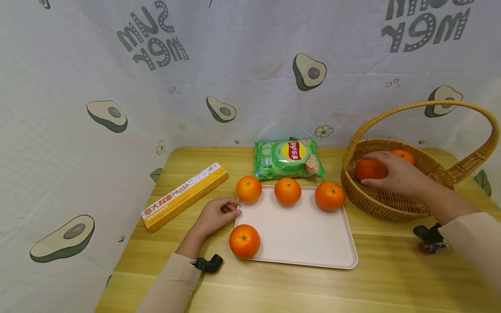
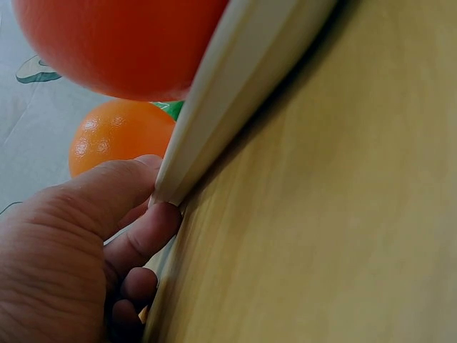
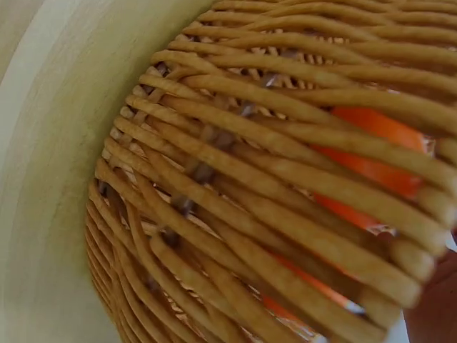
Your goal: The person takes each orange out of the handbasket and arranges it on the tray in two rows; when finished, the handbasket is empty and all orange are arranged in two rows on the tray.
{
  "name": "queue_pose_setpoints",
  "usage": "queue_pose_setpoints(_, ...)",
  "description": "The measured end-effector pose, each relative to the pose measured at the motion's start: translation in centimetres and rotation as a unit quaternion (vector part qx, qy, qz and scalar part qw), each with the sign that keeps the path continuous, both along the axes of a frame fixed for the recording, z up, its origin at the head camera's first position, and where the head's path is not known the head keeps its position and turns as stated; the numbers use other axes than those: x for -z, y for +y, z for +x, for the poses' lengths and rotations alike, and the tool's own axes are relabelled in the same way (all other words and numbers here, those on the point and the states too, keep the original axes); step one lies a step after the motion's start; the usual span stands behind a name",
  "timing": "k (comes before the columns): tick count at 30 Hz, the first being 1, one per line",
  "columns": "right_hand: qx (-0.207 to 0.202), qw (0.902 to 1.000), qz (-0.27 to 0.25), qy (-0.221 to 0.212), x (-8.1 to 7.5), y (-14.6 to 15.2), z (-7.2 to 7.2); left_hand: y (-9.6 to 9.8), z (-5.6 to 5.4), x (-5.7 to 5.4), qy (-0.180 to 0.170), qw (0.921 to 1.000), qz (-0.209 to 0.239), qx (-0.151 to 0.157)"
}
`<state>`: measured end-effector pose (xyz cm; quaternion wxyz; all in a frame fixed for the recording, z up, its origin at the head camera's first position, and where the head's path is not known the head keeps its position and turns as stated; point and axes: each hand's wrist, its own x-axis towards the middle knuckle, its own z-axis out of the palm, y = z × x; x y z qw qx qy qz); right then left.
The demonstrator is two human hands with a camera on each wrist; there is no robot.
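My left hand [image 1: 215,215] is at the left edge of the pale pink tray [image 1: 299,237]. In the left wrist view its thumb and forefinger pinch the tray's rim [image 2: 214,107]. Over the basket my right hand [image 1: 397,174] reaches in, fingers curled round an orange [image 1: 368,168] near the left inner wall. Another orange [image 1: 404,155] lies behind that hand in the wicker basket [image 1: 377,204]. From the right wrist, the weave hides most of the fruit and hand. Along the tray's back edge sit three oranges [image 1: 287,191], and one orange [image 1: 244,241] occupies its front left corner.
A green bag of chips [image 1: 289,158] lies behind the tray. To the left, a yellow and white pasta box [image 1: 185,196] lies at a slant on the wooden table [image 1: 289,289]. The basket's tall handle [image 1: 415,105] arches over its opening. A printed curtain [image 1: 250,56] hangs behind.
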<state>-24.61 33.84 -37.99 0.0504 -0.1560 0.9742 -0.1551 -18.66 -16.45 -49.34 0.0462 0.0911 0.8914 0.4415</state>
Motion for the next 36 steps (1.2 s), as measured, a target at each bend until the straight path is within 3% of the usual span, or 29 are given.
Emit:
queue_pose_setpoints(16,-0.002,0.9999,-0.007,-0.016,2.1,1.2,-2.1,0.0,-0.1,0.1,0.004,1.0000,0.002,-0.002)
queue_pose_setpoints(36,-0.003,0.9997,-0.006,-0.024,3.4,1.6,-3.0,0.0,0.0,0.1,0.005,1.0000,-0.005,-0.003)
